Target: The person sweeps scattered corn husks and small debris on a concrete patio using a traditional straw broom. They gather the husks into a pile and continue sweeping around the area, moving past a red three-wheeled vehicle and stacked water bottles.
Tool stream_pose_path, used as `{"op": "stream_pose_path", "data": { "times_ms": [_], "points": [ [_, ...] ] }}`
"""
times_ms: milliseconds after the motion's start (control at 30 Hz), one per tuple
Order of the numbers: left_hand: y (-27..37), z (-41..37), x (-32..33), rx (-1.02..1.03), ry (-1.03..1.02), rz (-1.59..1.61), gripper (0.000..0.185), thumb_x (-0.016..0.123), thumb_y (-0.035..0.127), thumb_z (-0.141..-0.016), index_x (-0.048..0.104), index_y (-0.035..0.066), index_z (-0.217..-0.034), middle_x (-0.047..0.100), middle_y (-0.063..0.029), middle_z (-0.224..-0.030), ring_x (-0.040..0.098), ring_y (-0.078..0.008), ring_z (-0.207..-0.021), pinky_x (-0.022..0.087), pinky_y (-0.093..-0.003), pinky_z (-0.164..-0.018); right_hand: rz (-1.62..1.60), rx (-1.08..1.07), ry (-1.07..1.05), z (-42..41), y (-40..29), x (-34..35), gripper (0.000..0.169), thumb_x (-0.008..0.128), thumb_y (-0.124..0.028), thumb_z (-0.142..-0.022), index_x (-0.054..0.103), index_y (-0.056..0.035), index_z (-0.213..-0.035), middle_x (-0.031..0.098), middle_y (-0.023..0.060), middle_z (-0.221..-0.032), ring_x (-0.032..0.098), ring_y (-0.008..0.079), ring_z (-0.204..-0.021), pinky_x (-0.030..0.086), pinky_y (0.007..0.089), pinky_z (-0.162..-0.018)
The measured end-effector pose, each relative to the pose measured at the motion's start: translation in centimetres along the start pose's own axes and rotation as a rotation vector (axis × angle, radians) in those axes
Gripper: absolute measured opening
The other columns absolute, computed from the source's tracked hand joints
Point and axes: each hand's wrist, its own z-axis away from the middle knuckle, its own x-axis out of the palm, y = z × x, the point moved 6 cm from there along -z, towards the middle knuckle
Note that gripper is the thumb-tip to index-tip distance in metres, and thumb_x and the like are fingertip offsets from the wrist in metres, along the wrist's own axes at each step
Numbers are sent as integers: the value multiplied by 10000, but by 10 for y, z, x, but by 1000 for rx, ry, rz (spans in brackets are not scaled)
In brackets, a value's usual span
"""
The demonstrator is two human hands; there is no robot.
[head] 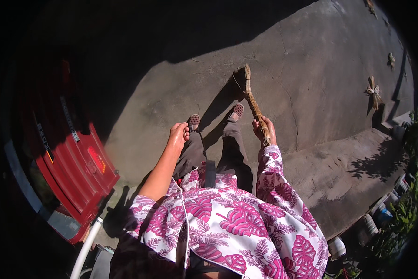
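Observation:
My right hand (266, 129) is closed around the lower end of a bound straw bundle, like a whisk broom (253, 103). The bundle is wrapped at intervals along its length, and its narrow tip points away from me over the concrete. My left hand (180, 132) is at the left, in front of my trouser leg, with its fingers curled in; whether something small is pinched there cannot be told. Both hands are apart from each other.
At the left stands a red metal vehicle body (87, 164) with a lit-looking tail lamp, near a white pipe (87, 249). Dried bundles (373, 91) lie at the right on cracked concrete (209, 83). Containers (337, 247) and green plants (400, 219) line the lower right edge.

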Motion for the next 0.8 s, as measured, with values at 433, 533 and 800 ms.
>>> {"op": "stream_pose_path", "data": {
  "times_ms": [433,533,800],
  "points": [
    [103,-7,142,63,171,-44,94,548,166,-825,533,75,-846,505,-3,-644,469,-95,-528,377,-225,-446,-375,-270,-53,45,-291,-73,349,536,-206,-802,402,32,-1019,522,155,-815,559,210,-623,513,269,-505],
    [108,-9,168,110,20,26,113,528,185,-837,529,76,-865,502,3,-646,458,-84,-513,374,-215,-436,-441,-474,-153,72,-357,-110,316,523,-189,-813,406,31,-1008,529,152,-787,558,201,-602,525,263,-511],
    [52,-3,93,70,35,-46,108,515,176,-847,535,74,-878,505,3,-654,460,-90,-525,371,-223,-451,-441,-594,-94,66,-257,-101,157,558,-182,-814,447,-79,-859,529,92,-662,538,190,-527,506,284,-464]
  ]
}}
